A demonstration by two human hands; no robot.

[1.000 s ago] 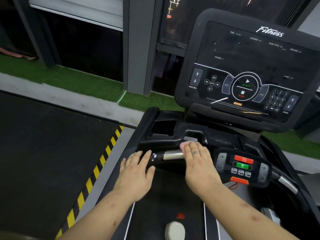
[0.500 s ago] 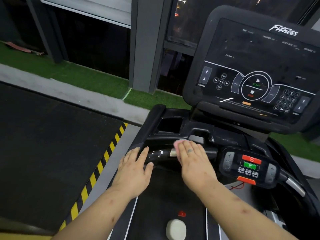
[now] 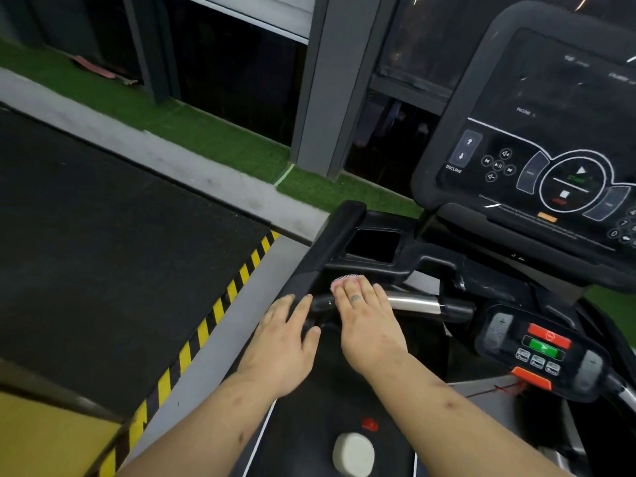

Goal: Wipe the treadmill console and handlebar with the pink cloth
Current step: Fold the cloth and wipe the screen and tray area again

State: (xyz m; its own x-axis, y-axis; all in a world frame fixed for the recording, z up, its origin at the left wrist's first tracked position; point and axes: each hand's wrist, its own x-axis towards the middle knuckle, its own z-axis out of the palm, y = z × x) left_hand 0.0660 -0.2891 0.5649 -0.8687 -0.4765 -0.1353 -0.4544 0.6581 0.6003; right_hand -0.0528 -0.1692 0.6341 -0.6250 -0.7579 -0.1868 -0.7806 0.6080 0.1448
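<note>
The pink cloth (image 3: 344, 281) lies on the left part of the treadmill's front handlebar (image 3: 413, 302); only a small edge shows past my fingertips. My right hand (image 3: 368, 325) presses it down with fingers laid straight over the bar. Beside it, my left hand (image 3: 282, 342) rests flat on the bar's left end, next to the side rail, fingers straight and holding nothing. The black console (image 3: 550, 132) with its printed buttons rises at the upper right, cut off by the frame edge.
A small control panel (image 3: 540, 349) with red and green buttons sits right of my hands. A cup recess (image 3: 373, 244) lies beyond the bar. On the belt lie a white rounded object (image 3: 352, 454) and a red mark (image 3: 370, 424). Yellow-black floor striping (image 3: 220, 304) runs at left.
My right hand has slid the cloth leftward along the handlebar, close to my left hand, uncovering the silver section. The view has swung left. My left hand stays in place.
</note>
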